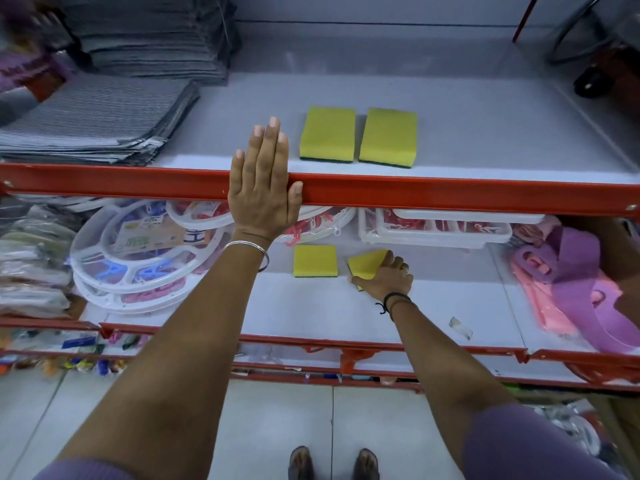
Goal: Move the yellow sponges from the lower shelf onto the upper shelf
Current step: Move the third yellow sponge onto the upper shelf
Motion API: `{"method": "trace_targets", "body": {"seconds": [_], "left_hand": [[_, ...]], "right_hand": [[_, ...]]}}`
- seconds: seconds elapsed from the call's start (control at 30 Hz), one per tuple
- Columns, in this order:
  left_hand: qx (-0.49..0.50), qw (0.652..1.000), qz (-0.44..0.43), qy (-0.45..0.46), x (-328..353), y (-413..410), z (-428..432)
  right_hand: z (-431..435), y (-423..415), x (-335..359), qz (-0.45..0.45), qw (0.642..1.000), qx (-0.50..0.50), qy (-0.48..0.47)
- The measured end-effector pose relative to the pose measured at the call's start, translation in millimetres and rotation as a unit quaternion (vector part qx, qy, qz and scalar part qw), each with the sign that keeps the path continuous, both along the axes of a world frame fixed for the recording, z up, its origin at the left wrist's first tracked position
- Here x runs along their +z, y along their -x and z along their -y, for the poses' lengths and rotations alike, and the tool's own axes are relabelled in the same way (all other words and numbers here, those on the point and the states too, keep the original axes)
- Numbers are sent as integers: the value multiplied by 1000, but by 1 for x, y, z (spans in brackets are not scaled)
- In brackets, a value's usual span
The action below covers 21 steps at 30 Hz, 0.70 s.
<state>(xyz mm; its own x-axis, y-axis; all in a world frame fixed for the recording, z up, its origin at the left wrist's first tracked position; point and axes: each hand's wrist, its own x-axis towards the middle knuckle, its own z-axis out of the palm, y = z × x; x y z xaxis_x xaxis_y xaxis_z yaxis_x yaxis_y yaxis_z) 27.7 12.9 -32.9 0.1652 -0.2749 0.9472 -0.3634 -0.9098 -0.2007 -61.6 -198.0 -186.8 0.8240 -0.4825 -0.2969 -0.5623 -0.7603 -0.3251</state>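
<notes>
Two yellow sponges with green undersides lie side by side on the upper shelf (485, 140): the left one (327, 133) and the right one (388, 136). On the lower shelf (311, 306) a third yellow sponge (315, 260) lies flat. Just right of it, my right hand (386, 277) grips a fourth yellow sponge (367, 263), tilted up at one edge. My left hand (261, 183) rests flat, fingers together, over the red front rail (450, 192) of the upper shelf, holding nothing.
Stacks of grey cloths (93, 123) fill the upper shelf's left side. White round plastic racks (138, 258) and clear trays (433, 230) sit behind the lower sponges; pink and purple items (568, 289) lie at the right. My feet (332, 462) stand on a tiled floor.
</notes>
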Motion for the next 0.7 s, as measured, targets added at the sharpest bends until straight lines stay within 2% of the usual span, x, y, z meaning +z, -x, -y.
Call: {"method": "trace_targets", "body": {"seconds": [0.23, 0.33, 0.4, 0.5, 0.7], "left_hand": [[6, 1000, -10, 3, 1, 2, 0], [10, 1000, -23, 4, 3, 5, 1], [13, 999, -36, 6, 5, 6, 1], [14, 999, -50, 5, 6, 8, 0], [9, 997, -78, 7, 7, 14, -1]], "right_hand": [[-11, 10, 11, 27, 998, 13, -62], [-10, 31, 38, -2, 983, 103, -149], [-6, 46, 66, -20, 966, 178, -185], [0, 67, 119, -10, 950, 256, -180], [18, 101, 232, 42, 914, 325, -241]]}}
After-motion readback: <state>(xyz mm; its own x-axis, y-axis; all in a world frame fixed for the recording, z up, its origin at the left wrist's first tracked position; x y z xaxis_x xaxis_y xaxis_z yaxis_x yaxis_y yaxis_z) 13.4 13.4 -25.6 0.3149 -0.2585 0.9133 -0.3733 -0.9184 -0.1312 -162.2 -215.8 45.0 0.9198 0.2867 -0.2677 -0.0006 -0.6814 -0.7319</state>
